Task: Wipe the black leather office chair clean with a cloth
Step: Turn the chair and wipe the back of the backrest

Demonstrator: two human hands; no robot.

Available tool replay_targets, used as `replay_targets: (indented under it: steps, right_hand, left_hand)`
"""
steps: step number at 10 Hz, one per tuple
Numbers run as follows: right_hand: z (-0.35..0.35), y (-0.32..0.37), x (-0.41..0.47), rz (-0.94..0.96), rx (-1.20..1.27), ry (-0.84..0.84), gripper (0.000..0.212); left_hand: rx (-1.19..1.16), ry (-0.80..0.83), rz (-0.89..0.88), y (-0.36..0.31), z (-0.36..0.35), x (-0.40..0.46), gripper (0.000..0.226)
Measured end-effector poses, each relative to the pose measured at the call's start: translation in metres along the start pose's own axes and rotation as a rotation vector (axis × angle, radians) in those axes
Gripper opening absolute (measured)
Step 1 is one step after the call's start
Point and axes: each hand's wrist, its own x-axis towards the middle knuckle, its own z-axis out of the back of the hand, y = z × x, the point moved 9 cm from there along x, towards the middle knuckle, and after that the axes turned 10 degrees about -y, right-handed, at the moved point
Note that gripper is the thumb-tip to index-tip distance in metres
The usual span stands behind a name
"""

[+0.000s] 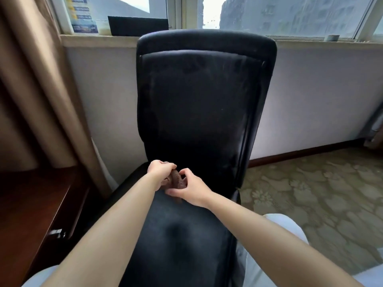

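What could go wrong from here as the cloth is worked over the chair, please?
The cloth is bunched small between the left hand and right hand, so a wipe may cover little and leave streaks. The chair backrest shows a dusty film that could smear rather than lift. Pushing on it might shift the chair toward the wall.

Brown curtain (31,83), wooden desk (31,204), patterned carpet (310,193)
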Motion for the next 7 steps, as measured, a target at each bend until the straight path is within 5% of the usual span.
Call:
replay_targets:
  steps: [2, 5, 6, 7]
  right_hand:
    - [0.0, -0.007, 0.026, 0.066, -0.263, -0.119, 0.024]
    - [0.004, 0.029, 0.06, 0.323, -0.323, -0.255, 0.023]
    - [-0.025, -0.005, 0.054, 0.256, -0.386, -0.149, 0.026]
    - [-0.081, -0.052, 0.033, 0.136, -0.619, 0.191, 0.026]
  left_hand:
    - [-0.052, -0.04, 0.079, 0.026, 0.022, 0.014, 0.019]
    - [-0.168, -0.201, -0.02, 0.007, 0.043, 0.035, 0.024]
    - [0.01, -0.199, -0.006, 0.04, 0.042, 0.042, 0.033]
    - [0.269, -0.153, 0.041, 0.097, 0.035, 0.033, 0.04]
